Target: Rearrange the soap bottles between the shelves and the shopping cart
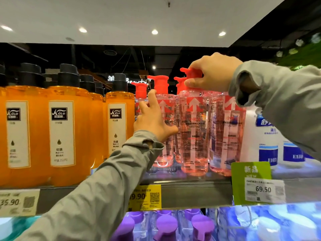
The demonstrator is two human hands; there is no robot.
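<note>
Several clear pink soap bottles with red pump caps stand on the top shelf (194, 190). My right hand (212, 73) grips the red pump of the front pink bottle (194, 133), which stands at the shelf's front edge. My left hand (152, 119) rests against the side of the neighbouring pink bottle (166, 108), fingers spread and pressing on it. More pink bottles (225, 133) stand to the right and behind. No shopping cart is in view.
Orange soap bottles with black pumps (62, 129) fill the shelf's left part. White and blue refill packs (271, 140) sit at the right. Price tags (264, 190) hang on the shelf edge. Purple-capped bottles (166, 225) stand on the shelf below.
</note>
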